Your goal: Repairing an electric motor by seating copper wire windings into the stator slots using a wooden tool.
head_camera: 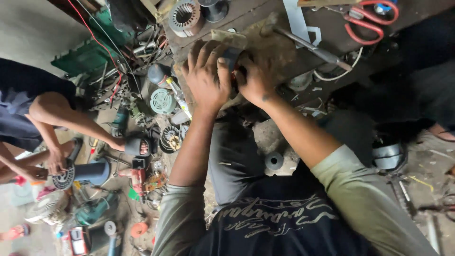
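Red-handled scissors [367, 19] on dark brown tabletop [265, 14]. Grey-green sleeves [365, 199], black shirt [279, 223] with pale script pattern. Green crate [90, 54], teal round fan cover [162, 101], thin red wire [95, 40].

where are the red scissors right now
In the head view the red-handled scissors lie at the top right on the dark wooden bench, beyond the hammer and up right of the person's right hand.

Hammer [303, 43] on bench [265, 14] — scissors [367, 21] right, stator [185, 16] left.
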